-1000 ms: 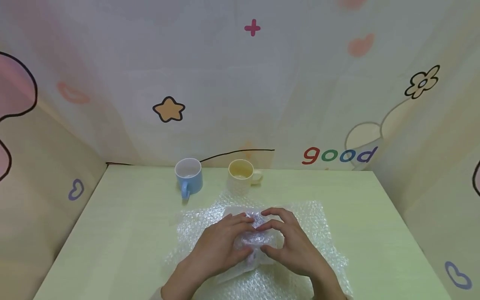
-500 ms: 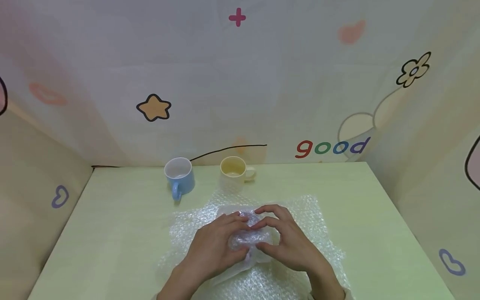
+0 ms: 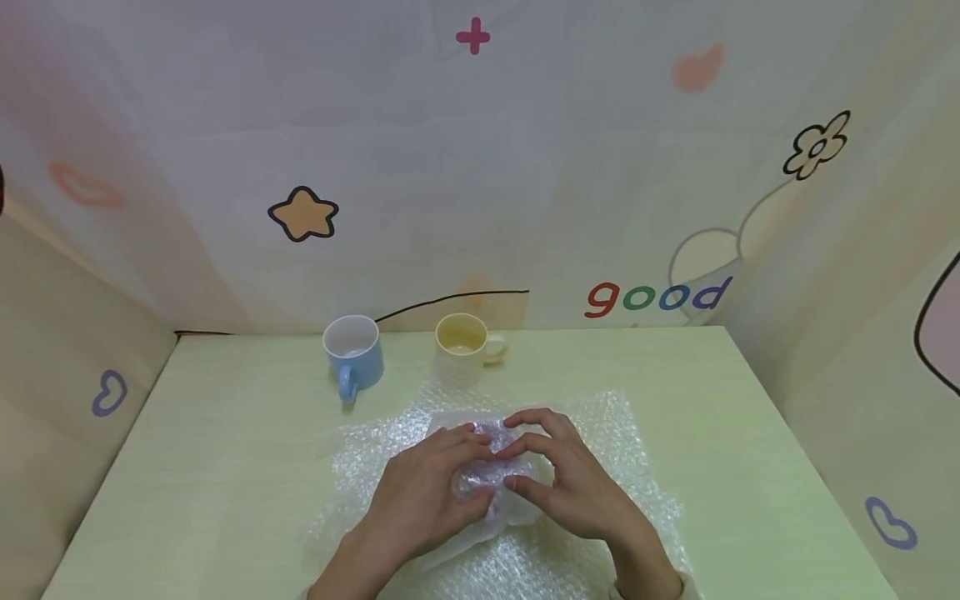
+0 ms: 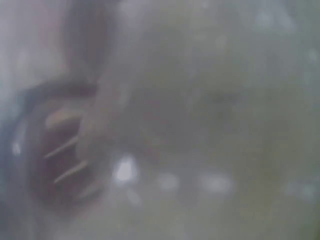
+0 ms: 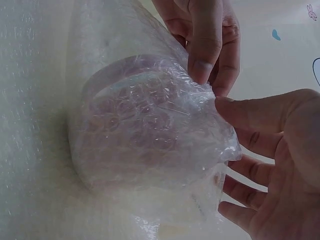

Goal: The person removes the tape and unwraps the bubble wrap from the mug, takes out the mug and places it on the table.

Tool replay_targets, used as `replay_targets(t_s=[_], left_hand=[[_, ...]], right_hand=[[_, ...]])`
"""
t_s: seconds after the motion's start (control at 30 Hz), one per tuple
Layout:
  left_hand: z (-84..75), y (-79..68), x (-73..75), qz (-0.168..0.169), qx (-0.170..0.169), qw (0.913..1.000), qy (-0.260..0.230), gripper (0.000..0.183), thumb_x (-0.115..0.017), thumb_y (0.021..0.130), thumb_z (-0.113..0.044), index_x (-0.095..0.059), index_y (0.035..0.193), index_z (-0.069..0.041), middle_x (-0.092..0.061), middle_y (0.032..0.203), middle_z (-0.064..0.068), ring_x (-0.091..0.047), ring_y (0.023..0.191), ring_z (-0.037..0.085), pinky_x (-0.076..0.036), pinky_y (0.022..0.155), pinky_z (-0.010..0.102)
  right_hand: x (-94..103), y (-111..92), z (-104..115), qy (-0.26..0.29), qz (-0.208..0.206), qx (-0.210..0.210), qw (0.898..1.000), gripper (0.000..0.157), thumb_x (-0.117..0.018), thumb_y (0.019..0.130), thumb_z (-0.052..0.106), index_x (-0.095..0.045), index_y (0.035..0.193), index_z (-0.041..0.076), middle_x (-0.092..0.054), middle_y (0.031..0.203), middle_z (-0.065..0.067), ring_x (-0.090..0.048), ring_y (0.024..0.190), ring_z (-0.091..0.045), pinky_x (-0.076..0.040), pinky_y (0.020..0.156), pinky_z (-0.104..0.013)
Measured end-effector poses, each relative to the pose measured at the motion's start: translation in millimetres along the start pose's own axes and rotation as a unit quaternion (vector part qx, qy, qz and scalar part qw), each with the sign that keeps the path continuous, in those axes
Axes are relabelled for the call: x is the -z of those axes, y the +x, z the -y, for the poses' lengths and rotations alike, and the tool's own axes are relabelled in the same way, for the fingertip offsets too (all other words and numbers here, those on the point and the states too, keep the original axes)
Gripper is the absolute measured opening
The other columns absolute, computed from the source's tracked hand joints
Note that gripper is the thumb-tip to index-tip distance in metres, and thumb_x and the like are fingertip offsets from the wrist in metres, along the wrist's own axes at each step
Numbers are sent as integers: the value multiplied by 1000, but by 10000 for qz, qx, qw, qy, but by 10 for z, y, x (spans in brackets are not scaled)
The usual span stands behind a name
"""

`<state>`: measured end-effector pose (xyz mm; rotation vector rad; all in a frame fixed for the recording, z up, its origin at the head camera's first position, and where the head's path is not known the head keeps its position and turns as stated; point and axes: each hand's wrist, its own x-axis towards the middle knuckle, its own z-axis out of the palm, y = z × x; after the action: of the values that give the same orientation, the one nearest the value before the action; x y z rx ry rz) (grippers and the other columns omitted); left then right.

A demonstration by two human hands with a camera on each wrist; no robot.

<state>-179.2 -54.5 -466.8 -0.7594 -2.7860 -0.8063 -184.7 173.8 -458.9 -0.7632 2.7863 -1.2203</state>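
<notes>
A pale purple cup, its outline blurred by the plastic, is wrapped in bubble wrap that is gathered on one side. From the left, my left hand holds the wrapped bundle, its thumb pressing the plastic. On the other side my right hand has its fingers bent and grips the gathered bubble wrap between thumb and fingers, as the right wrist view shows. The bundle lies on a spread-out layer of bubble wrap. Everything in the left wrist view is blurred behind plastic.
Behind the wrap stand a blue mug, handle toward me, and a yellow mug, handle to the right. The pale green table meets patterned curtains at the back and sides.
The head view has shifted, so the whole scene sits a little further left in it. Both hands keep nearly the same hold on the wrapped bundle.
</notes>
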Motion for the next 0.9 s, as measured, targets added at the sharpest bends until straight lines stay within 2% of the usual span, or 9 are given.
replay_targets(t_s=[0.2, 0.4, 0.53, 0.67, 0.9], left_hand=[[-29, 5, 8, -248, -146, 9996, 37, 41, -85, 80, -40, -76, 118, -29, -72, 130, -14, -65, 129, 13, -58, 101, 41], [-34, 26, 29, -377, -129, 9992, 76, 40, -85, 79, -40, -76, 117, -29, -74, 128, -12, -70, 122, 19, -63, 86, 42], [-18, 36, 35, -428, -120, 9990, 61, 38, -86, 79, -38, -77, 114, -29, -75, 126, -12, -70, 121, 15, -63, 80, 39], [-1, 47, 34, -406, -145, 9991, 23, 36, -86, 80, -38, -77, 114, -29, -75, 125, -12, -69, 122, 13, -63, 82, 38], [-22, 14, 6, -202, -90, 9997, -31, 39, -85, 82, -40, -77, 118, -27, -75, 128, -6, -70, 122, 19, -62, 88, 44]], right_hand=[[37, -12, 21, -150, -39, 152, 9998, 30, -87, 83, 15, -74, 104, 33, -55, 142, 6, -43, 140, -20, -48, 109, -55], [63, 14, 31, -227, 42, 256, 9994, 31, -86, 83, 12, -74, 105, 31, -54, 143, 5, -42, 141, -22, -46, 110, -55], [61, 44, 33, -170, 90, 269, 9995, 29, -84, 85, 11, -75, 106, 28, -55, 142, 3, -43, 140, -23, -46, 110, -55], [50, 55, 17, -99, 111, 226, 9996, 27, -82, 86, 10, -75, 106, 27, -55, 142, 3, -44, 140, -24, -46, 110, -56], [37, -14, -21, -71, 124, 170, 9998, 26, -82, 87, 12, -76, 108, 27, -55, 143, 3, -44, 142, -25, -45, 112, -57]])
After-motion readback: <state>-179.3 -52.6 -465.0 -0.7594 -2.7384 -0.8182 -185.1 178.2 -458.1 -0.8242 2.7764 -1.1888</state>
